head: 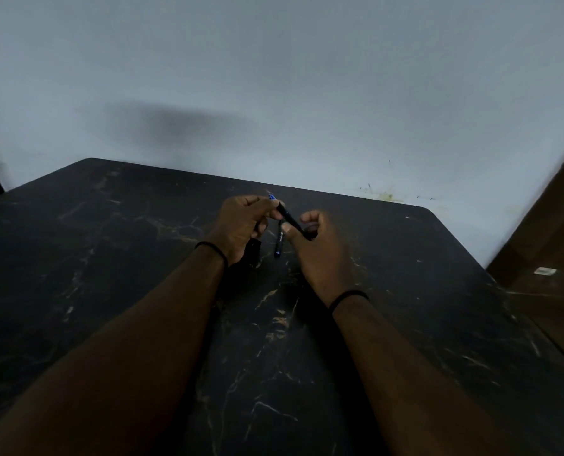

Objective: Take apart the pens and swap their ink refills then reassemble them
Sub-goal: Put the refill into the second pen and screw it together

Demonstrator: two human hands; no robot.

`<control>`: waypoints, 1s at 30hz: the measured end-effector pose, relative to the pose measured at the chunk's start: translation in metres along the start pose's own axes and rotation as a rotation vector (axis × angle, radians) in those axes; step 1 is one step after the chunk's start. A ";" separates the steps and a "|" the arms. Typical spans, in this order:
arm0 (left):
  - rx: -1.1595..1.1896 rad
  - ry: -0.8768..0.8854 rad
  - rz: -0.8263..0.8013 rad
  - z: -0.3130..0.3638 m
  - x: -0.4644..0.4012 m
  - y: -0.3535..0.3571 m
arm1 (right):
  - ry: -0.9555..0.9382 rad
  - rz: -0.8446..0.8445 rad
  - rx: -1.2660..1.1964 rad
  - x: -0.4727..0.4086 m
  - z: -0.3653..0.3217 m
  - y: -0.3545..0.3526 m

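Above the black marble table point(109, 258) I hold a black pen point(289, 217) with a blue end between both hands. My left hand point(241, 225) pinches its upper, blue-tipped end. My right hand point(320, 248) grips its lower end with curled fingers. A second black pen point(279, 243) lies on the table just below, between the two hands, pointing towards me. Both pens look whole; the dim light hides small details.
A pale wall point(307, 93) stands right behind the table's far edge. A brown wooden surface point(553, 241) with a small white label rises at the right. The table's right edge runs diagonally near it.
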State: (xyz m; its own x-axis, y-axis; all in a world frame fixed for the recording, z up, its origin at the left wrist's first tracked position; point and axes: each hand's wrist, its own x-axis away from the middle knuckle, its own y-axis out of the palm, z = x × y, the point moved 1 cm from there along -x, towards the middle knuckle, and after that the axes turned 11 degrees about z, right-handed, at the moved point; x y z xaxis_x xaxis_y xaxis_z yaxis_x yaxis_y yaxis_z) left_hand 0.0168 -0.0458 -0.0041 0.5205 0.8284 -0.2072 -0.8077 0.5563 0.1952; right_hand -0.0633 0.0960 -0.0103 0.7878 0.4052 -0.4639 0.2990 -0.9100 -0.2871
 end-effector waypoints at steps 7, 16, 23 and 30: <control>-0.004 0.008 -0.018 0.006 0.006 0.001 | -0.026 -0.030 0.113 -0.001 0.000 0.001; 0.009 0.010 -0.018 0.007 0.007 0.002 | -0.044 0.007 0.094 0.001 -0.001 0.000; -0.003 0.021 -0.026 0.006 0.006 0.001 | -0.032 0.055 -0.005 0.003 0.001 0.000; -0.004 0.017 -0.031 0.005 0.005 0.001 | -0.053 0.008 0.058 0.000 0.000 0.000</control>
State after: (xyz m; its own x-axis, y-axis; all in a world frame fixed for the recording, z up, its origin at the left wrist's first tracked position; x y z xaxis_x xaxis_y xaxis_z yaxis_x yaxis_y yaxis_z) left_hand 0.0203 -0.0405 -0.0001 0.5407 0.8092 -0.2299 -0.7920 0.5818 0.1850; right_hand -0.0631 0.0958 -0.0110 0.7597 0.4037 -0.5098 0.2600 -0.9072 -0.3308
